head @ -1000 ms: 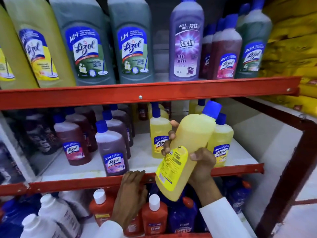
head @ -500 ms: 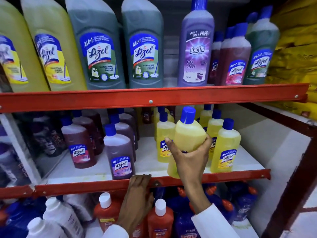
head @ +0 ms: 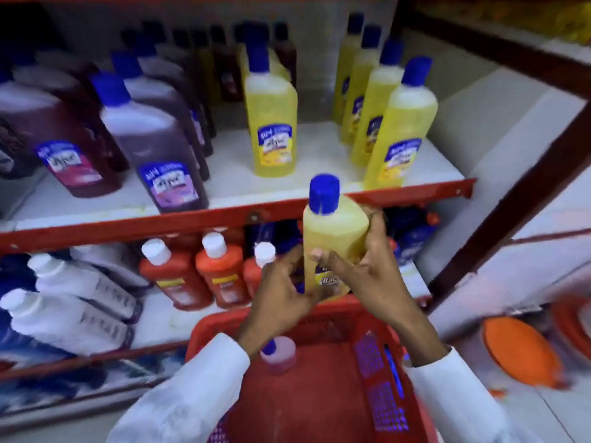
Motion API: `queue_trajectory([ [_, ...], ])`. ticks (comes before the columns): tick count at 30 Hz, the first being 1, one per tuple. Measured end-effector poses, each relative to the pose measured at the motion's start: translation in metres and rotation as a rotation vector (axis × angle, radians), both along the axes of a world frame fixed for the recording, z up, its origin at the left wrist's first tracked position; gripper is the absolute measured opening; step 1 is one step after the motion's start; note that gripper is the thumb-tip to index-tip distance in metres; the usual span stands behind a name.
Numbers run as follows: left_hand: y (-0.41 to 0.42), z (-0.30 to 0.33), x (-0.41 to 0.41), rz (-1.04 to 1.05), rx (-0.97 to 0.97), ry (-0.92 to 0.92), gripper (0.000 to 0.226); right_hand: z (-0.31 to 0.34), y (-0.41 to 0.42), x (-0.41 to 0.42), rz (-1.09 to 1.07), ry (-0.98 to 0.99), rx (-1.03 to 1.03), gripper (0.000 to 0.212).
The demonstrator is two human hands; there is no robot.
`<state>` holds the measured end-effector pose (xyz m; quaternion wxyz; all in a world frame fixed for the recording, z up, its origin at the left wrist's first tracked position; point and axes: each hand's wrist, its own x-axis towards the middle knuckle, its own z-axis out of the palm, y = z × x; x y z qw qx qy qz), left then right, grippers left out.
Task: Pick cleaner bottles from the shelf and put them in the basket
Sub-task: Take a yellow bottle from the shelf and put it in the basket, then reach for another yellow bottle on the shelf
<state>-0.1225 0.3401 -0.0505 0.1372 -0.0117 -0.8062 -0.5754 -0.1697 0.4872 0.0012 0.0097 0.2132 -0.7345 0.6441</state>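
Observation:
A yellow cleaner bottle (head: 332, 233) with a blue cap is held upright above the far rim of the red basket (head: 319, 394). My right hand (head: 367, 270) is wrapped around its right side. My left hand (head: 281, 289) touches its lower left side, fingers curled on it. A pink bottle (head: 279, 353) with a blue cap lies inside the basket, partly behind my left wrist. More yellow bottles (head: 271, 123) stand on the white shelf (head: 230, 187) behind.
Purple and maroon bottles (head: 160, 148) fill the shelf's left side. Below it stand orange bottles (head: 220, 270) and white bottles (head: 73, 282). A dark red shelf post (head: 511, 199) slants at the right. An orange round object (head: 524, 353) lies on the floor at the right.
The view has tilted down, and the basket has come into view. The yellow bottle has come off the shelf and down over the basket. My left hand left the shelf rail and joined the bottle.

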Motion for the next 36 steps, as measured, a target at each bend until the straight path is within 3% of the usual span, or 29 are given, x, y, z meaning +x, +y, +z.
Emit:
queue_trajectory([
  [6, 0.034, -0.117, 0.007, -0.027, -0.047, -0.259, 0.047, -0.081, 0.056, 0.0, 0.014, -0.087, 0.441, 0.064],
  [10, 0.058, -0.183, 0.009, 0.053, -0.017, -0.466, 0.044, -0.137, 0.062, -0.002, 0.036, -0.217, 0.59, 0.054],
  [13, 0.071, -0.218, 0.009, 0.187, -0.023, -0.56, 0.03, -0.177, 0.053, -0.002, 0.054, -0.205, 0.645, 0.016],
  [18, 0.079, -0.245, 0.001, 0.277, 0.082, -0.673, 0.025, -0.22, 0.039, -0.007, 0.127, -0.267, 0.78, 0.009],
  [25, 0.085, -0.254, 0.006, 0.388, 0.074, -0.8, 0.023, -0.235, 0.039, -0.014, 0.148, -0.392, 0.731, 0.009],
  [29, 0.081, -0.221, 0.004, 0.429, -0.088, -0.664, 0.028, -0.225, 0.038, -0.013, 0.182, -0.358, 0.794, 0.011],
  [31, 0.075, -0.19, 0.007, 0.401, -0.051, -0.566, 0.035, -0.214, 0.04, -0.016, 0.159, -0.346, 0.756, 0.017],
  [34, 0.06, -0.138, 0.008, 0.383, -0.15, -0.347, 0.053, -0.182, 0.045, -0.025, 0.118, -0.245, 0.764, 0.037],
  [36, 0.049, -0.097, 0.002, 0.377, -0.254, -0.155, 0.052, -0.152, 0.046, -0.032, 0.031, -0.115, 0.755, 0.036],
])
